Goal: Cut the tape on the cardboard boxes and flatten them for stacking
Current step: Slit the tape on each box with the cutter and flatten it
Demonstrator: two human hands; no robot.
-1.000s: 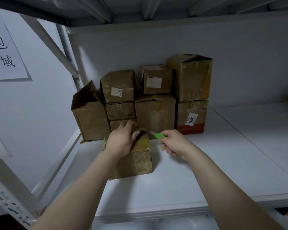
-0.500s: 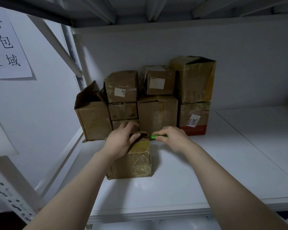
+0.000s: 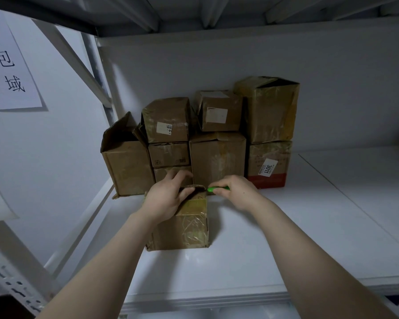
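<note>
Small brown box point(image 3: 184, 224), shiny tape over its front, top flap lifted. Left hand point(image 3: 166, 199) grips the flap; right hand point(image 3: 235, 192) holds a green cutter point(image 3: 218, 188) w/ curled fingers.

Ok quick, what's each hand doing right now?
Left hand: grips the top of the small taped brown cardboard box.
Right hand: holds the slim green cutter.

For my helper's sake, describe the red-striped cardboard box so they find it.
On the white shelf, brown cardboard boxes are piled at the back wall. Bottom right is the red-banded cardboard box, the only one with a white 3011 sticker.
</note>
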